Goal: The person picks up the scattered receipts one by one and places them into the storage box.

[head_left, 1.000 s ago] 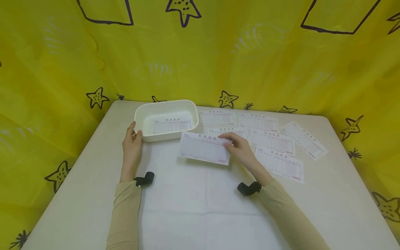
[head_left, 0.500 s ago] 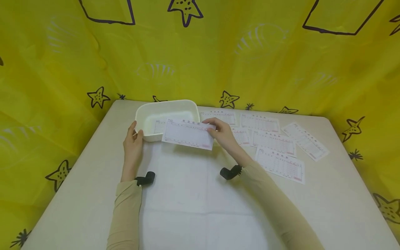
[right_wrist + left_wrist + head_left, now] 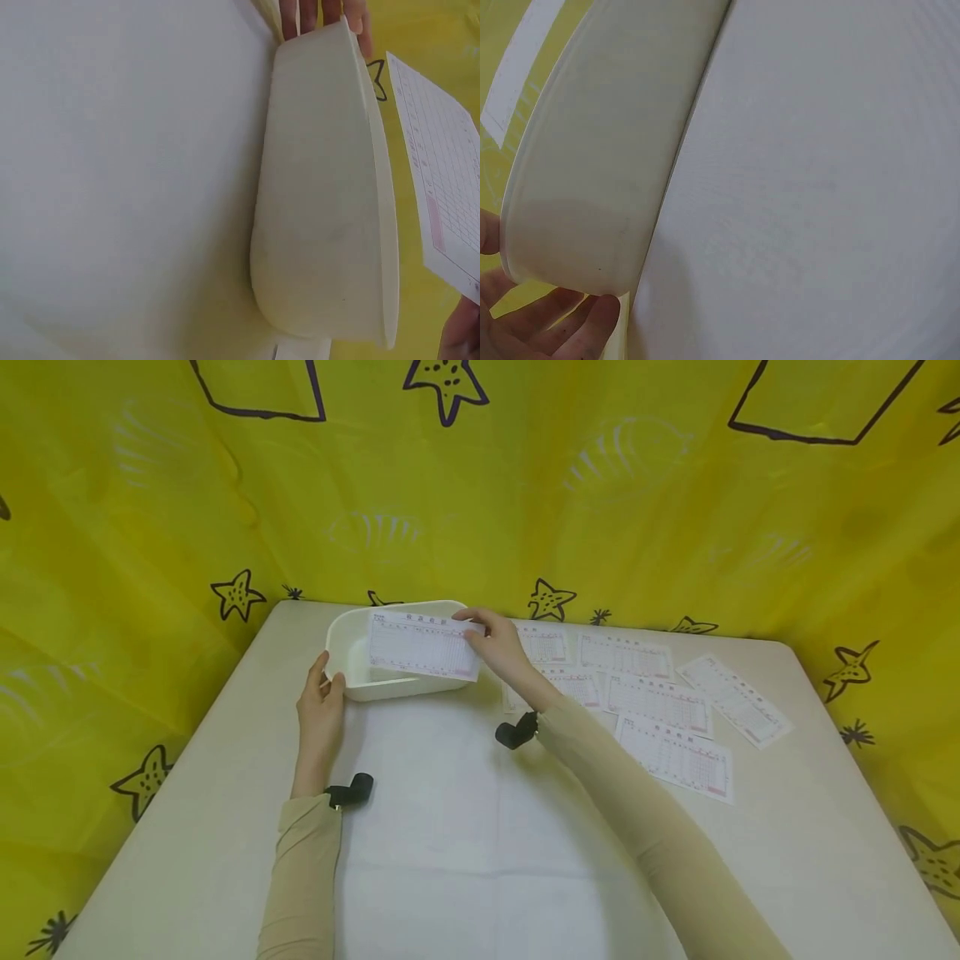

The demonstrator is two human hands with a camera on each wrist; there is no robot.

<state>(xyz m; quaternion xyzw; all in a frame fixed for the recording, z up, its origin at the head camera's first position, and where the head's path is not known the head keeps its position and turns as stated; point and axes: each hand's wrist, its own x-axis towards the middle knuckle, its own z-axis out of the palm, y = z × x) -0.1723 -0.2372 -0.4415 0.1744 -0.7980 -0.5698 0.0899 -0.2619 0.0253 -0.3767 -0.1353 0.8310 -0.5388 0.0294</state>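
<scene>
In the head view, a white plastic basin [image 3: 405, 690] with rounded corners stands at the back left of the table. My left hand [image 3: 318, 714] holds its left end, with the thumb at the rim and fingers [image 3: 592, 330] against the outer wall in the left wrist view. A printed paper receipt slip [image 3: 422, 646] is pinched at its right end by my right hand [image 3: 502, 647]. The slip hangs tilted over the basin and hides most of its inside. In the right wrist view, the slip [image 3: 442, 172] shows above the rim, apart from it.
Several similar receipt slips [image 3: 660, 702] lie spread over the back right of the white-covered table [image 3: 427, 860], some close together. A yellow curtain [image 3: 480, 493] with drawn stars hangs right behind the table. Black wrist cameras [image 3: 517, 732] sit on both wrists.
My right hand has carried the receipt slip left and away from me, from in front of the basin to over it. My left hand stays on the basin's end.
</scene>
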